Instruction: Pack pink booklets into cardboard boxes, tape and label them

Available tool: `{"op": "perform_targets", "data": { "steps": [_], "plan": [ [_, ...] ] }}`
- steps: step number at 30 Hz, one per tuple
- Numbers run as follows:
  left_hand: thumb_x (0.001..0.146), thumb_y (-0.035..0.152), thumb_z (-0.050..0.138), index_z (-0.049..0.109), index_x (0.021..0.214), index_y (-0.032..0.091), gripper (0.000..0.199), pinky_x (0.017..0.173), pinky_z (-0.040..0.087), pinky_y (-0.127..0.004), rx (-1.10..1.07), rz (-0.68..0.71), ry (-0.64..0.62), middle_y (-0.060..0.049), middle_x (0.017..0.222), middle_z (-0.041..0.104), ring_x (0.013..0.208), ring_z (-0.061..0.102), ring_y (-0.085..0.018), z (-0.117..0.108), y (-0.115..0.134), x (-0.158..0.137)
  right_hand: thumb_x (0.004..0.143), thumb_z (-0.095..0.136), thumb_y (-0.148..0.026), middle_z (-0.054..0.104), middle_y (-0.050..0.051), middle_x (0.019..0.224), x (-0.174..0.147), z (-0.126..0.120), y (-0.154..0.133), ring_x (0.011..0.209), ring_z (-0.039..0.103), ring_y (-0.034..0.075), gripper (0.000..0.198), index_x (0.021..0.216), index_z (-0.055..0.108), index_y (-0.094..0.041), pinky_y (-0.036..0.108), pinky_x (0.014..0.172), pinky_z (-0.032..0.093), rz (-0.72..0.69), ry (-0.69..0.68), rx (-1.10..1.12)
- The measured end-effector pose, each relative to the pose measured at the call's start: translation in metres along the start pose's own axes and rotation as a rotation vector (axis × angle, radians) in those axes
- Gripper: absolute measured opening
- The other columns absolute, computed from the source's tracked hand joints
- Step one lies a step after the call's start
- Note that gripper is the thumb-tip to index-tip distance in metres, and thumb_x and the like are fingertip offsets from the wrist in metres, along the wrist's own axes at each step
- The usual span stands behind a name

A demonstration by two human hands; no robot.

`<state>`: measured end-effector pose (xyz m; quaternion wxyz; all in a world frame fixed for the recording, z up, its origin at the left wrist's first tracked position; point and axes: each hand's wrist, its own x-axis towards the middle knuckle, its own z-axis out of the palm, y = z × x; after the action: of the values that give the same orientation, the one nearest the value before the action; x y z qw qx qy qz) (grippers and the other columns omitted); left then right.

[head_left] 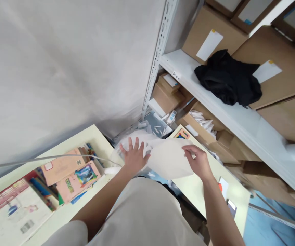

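Between my two hands lies a whitish, thin sheet (169,159), perhaps plastic or paper. The fingers of my left hand (135,157) are spread wide over crumpled, see-through white plastic (122,145) at its left side. My right hand (198,162) is closed in a pinch at the sheet's right edge, above a pale table (214,181). Small white scraps (159,130) show on the floor beyond. Exactly where the sheet ends and the crumpled plastic begins, I cannot tell.
To the left, another pale table (92,135) carries books and pink packs (72,184). A phone (231,207) lies on the right table. Shelving (209,92) on the right holds cardboard boxes (278,71) and a black cloth (228,77). A strap (60,156) crosses at left.
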<state>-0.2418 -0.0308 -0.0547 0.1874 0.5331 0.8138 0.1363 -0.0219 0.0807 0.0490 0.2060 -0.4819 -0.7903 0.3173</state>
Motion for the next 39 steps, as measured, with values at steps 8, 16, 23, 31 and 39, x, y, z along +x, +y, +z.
{"op": "perform_targets", "data": {
  "steps": [8,16,23,31,39],
  "plan": [
    [0.079,0.034,0.061,0.054,0.126,0.022,0.050,0.106,0.024,-0.059,-0.436,0.305,-0.162,-0.010,0.129,0.058,0.123,0.048,-0.032,0.005,0.058,0.054,0.081,0.061,-0.036,0.065,0.003,0.074,-0.052,-0.068,0.054,0.065,0.059,0.014,0.015,0.080,0.066,-0.021,0.026,0.061,0.049,0.051,0.210,0.249],
    [0.081,0.025,0.054,0.066,0.094,0.014,0.021,0.082,0.051,-0.033,-0.522,0.409,-0.282,-0.006,0.089,0.071,0.080,0.066,-0.019,0.066,0.122,0.088,0.084,0.050,-0.040,0.069,0.007,0.085,-0.127,-0.062,0.185,0.059,0.055,0.014,0.031,0.096,0.068,-0.017,0.029,0.059,0.048,0.335,0.417,0.010],
    [0.074,0.013,0.059,0.059,0.114,0.016,0.040,0.091,0.048,-0.031,-0.337,0.342,-0.276,-0.007,0.103,0.069,0.097,0.065,-0.019,0.137,0.165,0.085,0.078,0.048,-0.021,0.059,0.013,0.116,-0.175,-0.017,0.275,0.094,0.061,0.022,0.037,0.112,0.063,-0.017,0.041,0.087,0.051,0.431,0.381,0.023],
    [0.081,0.018,0.054,0.045,0.130,0.011,0.050,0.098,0.044,-0.036,-0.060,0.198,-0.166,-0.016,0.122,0.058,0.112,0.058,-0.024,0.185,0.184,0.066,0.073,0.046,-0.004,0.049,0.019,0.130,-0.188,0.009,0.339,0.110,0.057,0.025,0.049,0.121,0.059,-0.010,0.042,0.097,0.047,0.574,0.267,0.067],
    [0.081,0.025,0.057,0.028,0.145,0.017,0.069,0.114,0.015,-0.049,0.420,0.641,-0.516,-0.015,0.157,0.011,0.144,0.004,-0.031,0.219,0.199,0.015,0.079,0.058,-0.015,0.015,0.019,0.155,-0.194,0.042,0.334,0.144,0.011,0.030,0.064,0.140,0.038,-0.012,0.048,0.112,0.023,0.503,0.104,-0.100]
  ]
}}
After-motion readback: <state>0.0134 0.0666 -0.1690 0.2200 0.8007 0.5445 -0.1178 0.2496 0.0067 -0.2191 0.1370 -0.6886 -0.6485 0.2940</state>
